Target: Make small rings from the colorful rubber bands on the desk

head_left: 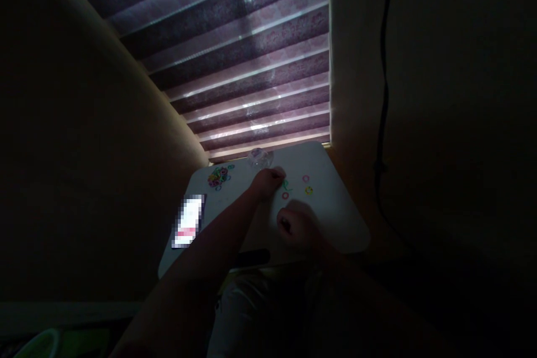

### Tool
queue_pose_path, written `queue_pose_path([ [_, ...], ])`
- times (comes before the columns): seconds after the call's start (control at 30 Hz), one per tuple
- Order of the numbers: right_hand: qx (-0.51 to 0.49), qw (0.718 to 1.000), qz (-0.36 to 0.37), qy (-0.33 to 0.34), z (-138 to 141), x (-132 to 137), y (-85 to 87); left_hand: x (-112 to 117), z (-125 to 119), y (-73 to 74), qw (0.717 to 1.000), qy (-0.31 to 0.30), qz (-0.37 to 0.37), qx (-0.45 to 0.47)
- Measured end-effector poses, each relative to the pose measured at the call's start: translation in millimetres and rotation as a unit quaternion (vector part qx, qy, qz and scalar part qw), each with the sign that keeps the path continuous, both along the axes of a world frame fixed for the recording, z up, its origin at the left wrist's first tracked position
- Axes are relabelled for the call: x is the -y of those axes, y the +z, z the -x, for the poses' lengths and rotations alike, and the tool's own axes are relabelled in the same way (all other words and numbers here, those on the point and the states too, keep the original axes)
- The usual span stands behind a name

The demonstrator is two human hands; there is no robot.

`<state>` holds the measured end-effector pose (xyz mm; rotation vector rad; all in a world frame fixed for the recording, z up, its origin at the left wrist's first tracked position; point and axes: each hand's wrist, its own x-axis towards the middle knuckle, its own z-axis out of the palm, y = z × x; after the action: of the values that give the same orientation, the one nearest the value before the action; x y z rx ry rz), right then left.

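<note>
My left hand [267,183] reaches over a small white table, its fingers pinched together beside a thin green band [286,184]. Whether the band is in that pinch is too dark to tell. Closer to me, my right hand [297,228] is curled with the thumb side up; anything inside it is hidden in shadow. Between and beyond the hands lie a red ring [285,196], a pink ring [306,178] and a yellow ring [309,191], like small elastic hair ties. A pile of similar coloured rings [218,178] sits at the far left.
A clear plastic container [260,157] stands at the back of the white table [335,224]. A lit phone [188,221] lies along its left side. Behind is a window with a pleated purple blind [251,67]. A dark cable [384,78] hangs down the right wall.
</note>
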<state>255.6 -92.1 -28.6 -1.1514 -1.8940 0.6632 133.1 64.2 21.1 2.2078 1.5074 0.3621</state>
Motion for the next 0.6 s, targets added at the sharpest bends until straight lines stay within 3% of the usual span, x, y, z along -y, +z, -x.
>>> queue_pose_path([
  [0.4, -0.003, 1.000, -0.007, -0.005, -3, 2, 5.3, 26, -10, 25.4, 0.984, -0.116, -0.090, -0.105],
  [0.6, -0.012, 1.000, -0.009, 0.001, -3, 2, 4.1, 32, -26, 27.8, 0.968, -0.076, -0.091, -0.220],
])
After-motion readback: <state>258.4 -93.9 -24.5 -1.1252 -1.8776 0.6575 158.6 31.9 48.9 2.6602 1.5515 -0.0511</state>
